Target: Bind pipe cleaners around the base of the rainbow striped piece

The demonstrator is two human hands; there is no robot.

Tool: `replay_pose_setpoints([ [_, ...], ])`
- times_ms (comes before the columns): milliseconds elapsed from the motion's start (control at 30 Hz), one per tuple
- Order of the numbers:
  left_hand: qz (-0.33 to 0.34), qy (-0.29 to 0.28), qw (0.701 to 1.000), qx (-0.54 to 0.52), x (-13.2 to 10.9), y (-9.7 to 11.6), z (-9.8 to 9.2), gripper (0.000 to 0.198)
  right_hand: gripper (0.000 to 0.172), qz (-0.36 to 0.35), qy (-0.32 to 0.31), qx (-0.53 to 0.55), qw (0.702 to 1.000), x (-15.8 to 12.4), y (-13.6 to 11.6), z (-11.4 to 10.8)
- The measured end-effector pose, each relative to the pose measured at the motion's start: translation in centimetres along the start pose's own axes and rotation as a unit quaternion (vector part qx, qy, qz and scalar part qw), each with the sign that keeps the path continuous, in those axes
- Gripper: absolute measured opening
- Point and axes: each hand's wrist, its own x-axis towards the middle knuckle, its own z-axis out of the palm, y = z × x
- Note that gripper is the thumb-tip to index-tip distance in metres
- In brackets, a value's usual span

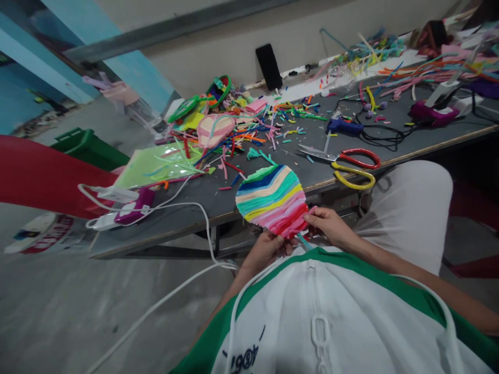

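Note:
A round disc [273, 200] covered in rows of coloured fuzzy strips, like pipe cleaners, is tilted up between my hands at the table's front edge. My left hand [274, 245] is closed on its lower edge, with some fingers hidden beneath. At the right edge, by the red rows, the fingers of my right hand [324, 224] pinch a small pink strip [312, 210] against the disc. A teal strip [304, 242] hangs below the disc, close to my lap. Scissors [343, 162] with one red and one yellow handle lie just beyond my right hand, blades spread.
On the grey table [187, 208] lie cut strip pieces, a pink striped oval [215, 130] and a blue glue gun [345, 126] with a black cord. A phone [268, 67] leans at the wall. White cables [206, 218] hang over the front edge at left.

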Motion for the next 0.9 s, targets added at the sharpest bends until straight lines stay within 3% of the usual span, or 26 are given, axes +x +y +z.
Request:
replay_pose_setpoints([
  [300,-0.008,0.006,1.0,0.003,0.0,0.3,1.0,0.041,0.028,-0.003,0.003,0.024,1.0,-0.2,0.1,0.0],
  [433,-0.01,0.034,0.998,0.042,0.3,0.4,1.6,0.04,0.029,-0.008,0.002,0.009,1.0,-0.3,0.2,0.0],
  [667,-0.058,0.089,0.993,0.055,1.0,1.0,3.6,0.032,0.019,-0.154,0.085,-0.041,0.984,-0.6,-0.5,0.1],
  [900,-0.042,0.118,0.992,0.004,0.8,0.9,4.3,0.028,0.02,-0.122,0.081,-0.03,0.989,-0.6,-0.9,0.0],
])
